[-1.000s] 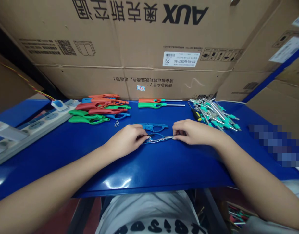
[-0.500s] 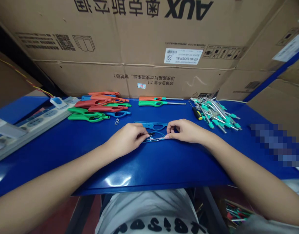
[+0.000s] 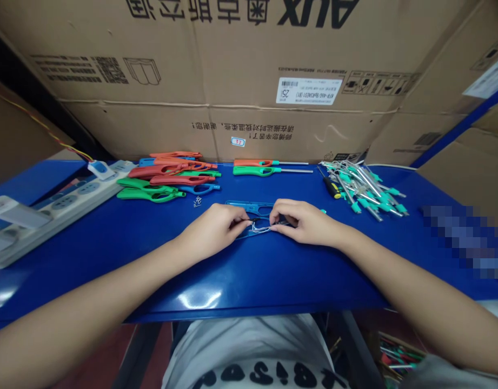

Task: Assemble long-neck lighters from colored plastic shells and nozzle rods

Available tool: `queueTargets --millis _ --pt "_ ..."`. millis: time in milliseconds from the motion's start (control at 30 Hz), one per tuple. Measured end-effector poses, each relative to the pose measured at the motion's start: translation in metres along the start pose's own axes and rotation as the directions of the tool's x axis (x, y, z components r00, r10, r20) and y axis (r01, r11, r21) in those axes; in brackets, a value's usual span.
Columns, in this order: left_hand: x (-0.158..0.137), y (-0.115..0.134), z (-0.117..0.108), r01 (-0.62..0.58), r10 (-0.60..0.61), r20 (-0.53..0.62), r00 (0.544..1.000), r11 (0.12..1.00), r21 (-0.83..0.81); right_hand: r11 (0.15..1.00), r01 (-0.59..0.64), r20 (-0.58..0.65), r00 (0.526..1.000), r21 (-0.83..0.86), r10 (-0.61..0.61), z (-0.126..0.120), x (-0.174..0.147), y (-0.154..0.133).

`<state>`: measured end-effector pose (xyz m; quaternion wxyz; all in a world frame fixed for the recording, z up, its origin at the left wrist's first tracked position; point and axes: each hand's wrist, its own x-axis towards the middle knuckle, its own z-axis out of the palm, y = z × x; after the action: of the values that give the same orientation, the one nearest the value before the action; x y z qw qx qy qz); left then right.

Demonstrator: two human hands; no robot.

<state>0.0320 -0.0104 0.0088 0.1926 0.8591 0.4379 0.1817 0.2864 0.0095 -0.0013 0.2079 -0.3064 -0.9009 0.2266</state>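
Observation:
Two blue lighter shell halves lie before me; the far blue lighter half [image 3: 249, 207] shows between my hands, and the near one is mostly covered. My left hand [image 3: 221, 226] pinches a small black part [image 3: 256, 219] above the near half. Thin white wires [image 3: 260, 229] run from it across to my right hand [image 3: 299, 221]. Thumb and forefinger of that hand are closed on the wires at the near half's right side. A bit of teal tip [image 3: 323, 211] peeks out behind the right hand.
Red, green, orange and blue lighter shells [image 3: 171, 180] are heaped at back left, small screws [image 3: 197, 201] beside them. Two long lighters [image 3: 257, 170] lie at the back. Right of them are a screwdriver [image 3: 332, 186] and metal lighter tubes [image 3: 366, 189]. A power strip [image 3: 70, 202] runs along the left.
My right hand has shifted slightly left, nearer my left hand, and the wires between them bunch closer. The left hand keeps its pinch. The whole view has shifted slightly.

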Motion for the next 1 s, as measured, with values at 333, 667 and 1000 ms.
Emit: queueTargets --millis 333,667,1000 --pt "0.0002 -0.0009 0.0018 0.029 -0.029 -0.024 0.999 1.000 -0.011 0.998 -0.002 -0.003 1.000 0.062 0.002 0.0013 0.0007 0.0052" --pt "-0.0017 0.0010 0.0020 0.006 -0.005 -0.036 0.999 0.999 0.037 0.997 -0.015 0.006 1.000 0.070 0.015 0.0023 0.0014 0.0062" --pt "-0.0028 0.0047 0.0012 0.033 -0.027 -0.093 0.995 0.997 0.068 0.999 -0.012 0.009 1.000 0.050 0.011 0.0006 0.0017 0.0065"
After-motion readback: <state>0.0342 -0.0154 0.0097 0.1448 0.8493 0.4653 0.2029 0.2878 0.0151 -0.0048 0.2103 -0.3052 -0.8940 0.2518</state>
